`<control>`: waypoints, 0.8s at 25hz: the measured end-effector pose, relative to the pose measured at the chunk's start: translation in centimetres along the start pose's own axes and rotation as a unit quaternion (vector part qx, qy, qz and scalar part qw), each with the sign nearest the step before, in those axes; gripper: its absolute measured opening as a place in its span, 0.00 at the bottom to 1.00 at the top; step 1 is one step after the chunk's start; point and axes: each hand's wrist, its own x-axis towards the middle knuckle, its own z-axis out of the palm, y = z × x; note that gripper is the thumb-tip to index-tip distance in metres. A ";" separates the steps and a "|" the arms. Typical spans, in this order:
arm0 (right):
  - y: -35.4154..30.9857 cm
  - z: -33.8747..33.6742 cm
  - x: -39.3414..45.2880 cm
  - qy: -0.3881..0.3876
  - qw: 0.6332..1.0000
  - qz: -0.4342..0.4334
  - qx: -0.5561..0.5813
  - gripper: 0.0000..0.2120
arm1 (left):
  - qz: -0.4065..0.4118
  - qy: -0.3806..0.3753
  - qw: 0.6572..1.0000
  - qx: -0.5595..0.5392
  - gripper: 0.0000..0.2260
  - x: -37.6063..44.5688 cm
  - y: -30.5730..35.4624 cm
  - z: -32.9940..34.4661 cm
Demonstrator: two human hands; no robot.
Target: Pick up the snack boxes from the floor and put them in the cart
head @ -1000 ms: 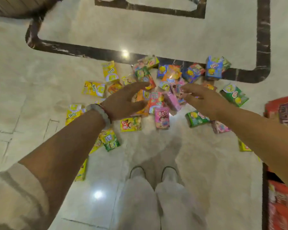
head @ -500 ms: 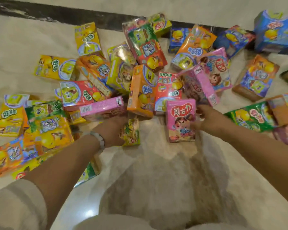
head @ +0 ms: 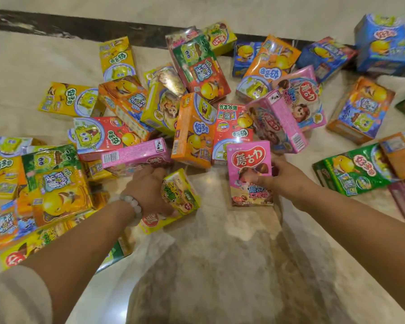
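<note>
The left hand (head: 147, 190) grips a yellow snack box (head: 181, 191); the right hand (head: 288, 181) clasps an upright pink mushroom-chocolate box (head: 248, 167). An orange box (head: 193, 132) crowds in at twelve o'clock between them, a long pink box (head: 133, 156) touches the left knuckles, and a green box (head: 353, 169) lies at three o'clock on the marble floor (head: 220, 265).

About 30 snack boxes (head: 194, 132) on floor (head: 232, 265); 2 hands: left hand (head: 147, 190), right hand (head: 288, 178).
</note>
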 end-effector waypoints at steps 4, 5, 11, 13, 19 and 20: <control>-2.1 -0.2 -0.6 -0.081 0.993 -0.038 0.073 0.24 | 0.085 -0.050 0.933 -0.345 0.41 -1.6 2.0 -3.7; -3.3 -0.2 -0.7 -0.086 0.991 -0.058 0.088 0.23 | 0.105 -0.042 0.903 -0.416 0.42 -1.6 2.5 -4.9; -14.1 -1.7 -4.6 -0.012 0.958 -0.172 0.231 0.20 | 0.158 0.052 0.704 -0.691 0.39 -2.8 6.0 -16.0; -19.3 -2.9 -8.6 0.010 0.950 -0.185 0.251 0.20 | 0.166 0.089 0.652 -0.734 0.36 -5.4 8.1 -22.1; -37.2 -10.6 -25.8 0.098 0.945 -0.207 0.233 0.20 | 0.156 0.112 0.669 -0.718 0.17 -16.8 15.9 -42.1; -40.9 -12.3 -29.3 0.121 0.939 -0.221 0.233 0.20 | 0.162 0.107 0.675 -0.712 0.16 -19.3 17.3 -46.3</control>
